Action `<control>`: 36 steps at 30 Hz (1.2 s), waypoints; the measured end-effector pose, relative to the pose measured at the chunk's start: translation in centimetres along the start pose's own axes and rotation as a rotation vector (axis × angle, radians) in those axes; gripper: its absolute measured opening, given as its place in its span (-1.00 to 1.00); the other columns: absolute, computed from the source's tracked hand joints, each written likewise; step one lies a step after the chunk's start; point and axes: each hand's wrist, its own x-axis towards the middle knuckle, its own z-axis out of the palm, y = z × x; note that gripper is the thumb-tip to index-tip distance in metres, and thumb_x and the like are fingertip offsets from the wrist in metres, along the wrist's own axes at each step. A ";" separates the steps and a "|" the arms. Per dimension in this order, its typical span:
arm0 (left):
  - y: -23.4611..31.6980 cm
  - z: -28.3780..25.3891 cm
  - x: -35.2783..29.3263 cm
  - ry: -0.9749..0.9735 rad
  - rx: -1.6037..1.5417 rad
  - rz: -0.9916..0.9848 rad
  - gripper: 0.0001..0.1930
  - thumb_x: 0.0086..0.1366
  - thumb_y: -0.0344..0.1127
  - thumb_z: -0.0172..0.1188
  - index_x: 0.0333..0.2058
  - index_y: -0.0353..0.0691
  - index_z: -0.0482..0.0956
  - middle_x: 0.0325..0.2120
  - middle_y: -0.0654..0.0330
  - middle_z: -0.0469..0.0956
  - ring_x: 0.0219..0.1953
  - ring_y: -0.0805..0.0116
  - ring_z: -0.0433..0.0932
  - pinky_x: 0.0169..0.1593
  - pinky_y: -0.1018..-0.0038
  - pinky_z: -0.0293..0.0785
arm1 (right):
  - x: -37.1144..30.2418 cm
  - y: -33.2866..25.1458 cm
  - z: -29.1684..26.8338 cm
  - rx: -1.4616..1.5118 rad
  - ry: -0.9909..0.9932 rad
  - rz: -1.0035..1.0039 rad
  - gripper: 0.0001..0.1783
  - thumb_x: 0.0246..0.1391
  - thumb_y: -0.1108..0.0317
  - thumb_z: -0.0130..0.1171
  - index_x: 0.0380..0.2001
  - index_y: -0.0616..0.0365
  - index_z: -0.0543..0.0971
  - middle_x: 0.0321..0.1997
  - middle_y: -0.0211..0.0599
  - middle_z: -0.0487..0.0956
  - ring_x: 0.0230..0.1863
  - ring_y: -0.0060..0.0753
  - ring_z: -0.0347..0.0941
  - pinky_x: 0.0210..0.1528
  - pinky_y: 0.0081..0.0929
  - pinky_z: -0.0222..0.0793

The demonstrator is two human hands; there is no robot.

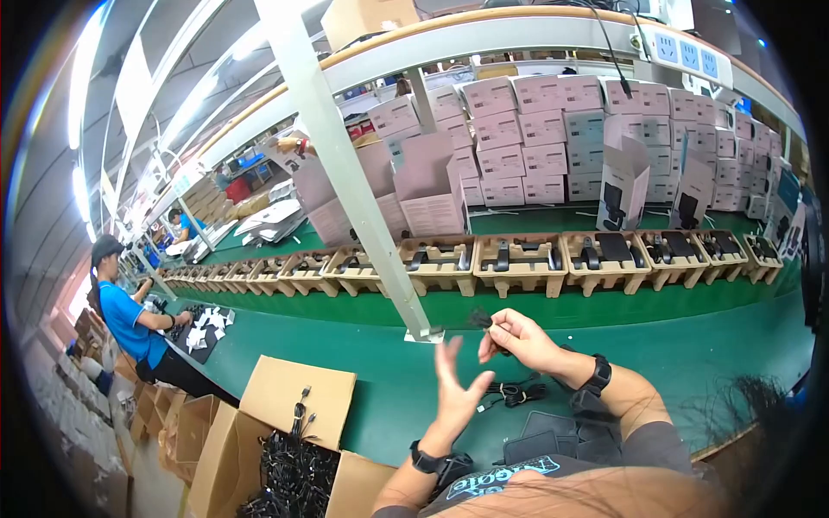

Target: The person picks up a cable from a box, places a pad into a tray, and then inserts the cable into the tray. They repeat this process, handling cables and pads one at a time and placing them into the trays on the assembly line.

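Note:
My right hand (522, 338) is closed with thumb and fingers pinching a small black cable bundle (480, 319), slightly blurred, above the green bench. Just left of it my left hand (456, 393) is raised, fingers spread and nothing in them. Below my right hand, a tied black cable (516, 394) lies on the bench top. Nearer to me are several flat black pads (542, 436), partly hidden by my body. To the left stands an open cardboard box (298, 393), full of black cables (298, 470), a few lying over its flap.
Beyond a metal post (371, 207) runs a row of moulded cardboard trays (520, 281) holding black parts. White boxes (522, 129) are stacked behind, with a power strip (686, 56) above. At left, a person in a blue shirt (125, 311) works by white slips (207, 328).

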 end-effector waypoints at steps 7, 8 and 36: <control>-0.5 -0.1 -1.8 -0.579 -0.525 -0.482 -0.78 0.34 -0.24 -0.06 -0.28 -0.29 0.43 -0.64 0.38 0.34 -0.63 0.60 0.31 -0.47 0.68 0.28 | 0.1 -1.6 3.1 0.485 0.124 0.098 -0.80 0.21 0.26 -0.08 -0.21 0.13 0.25 -0.58 -0.46 0.30 -0.69 -0.71 0.10 -0.67 -0.73 0.09; -1.4 -0.7 -1.8 -0.537 -0.548 -0.507 -0.78 0.33 -0.23 -0.05 -0.27 -0.29 0.43 -0.64 0.38 0.33 -0.63 0.62 0.29 -0.49 0.69 0.27 | 0.1 -1.5 2.2 0.408 0.190 0.043 -0.82 0.21 0.27 -0.07 -0.23 0.13 0.29 -0.58 -0.48 0.30 -0.73 -0.75 0.06 -0.71 -0.76 0.03; -3.3 -4.7 1.3 -0.302 -0.168 -0.170 -0.75 0.23 -0.46 0.05 -0.10 -0.31 0.42 -0.15 0.16 0.42 -0.14 0.40 0.44 -0.04 0.54 0.36 | 3.4 -3.0 -17.3 -1.361 0.889 -0.005 -0.60 0.01 0.22 0.07 -0.02 -0.11 0.43 -0.37 -0.05 0.54 -0.26 -0.02 0.46 -0.24 -0.21 0.36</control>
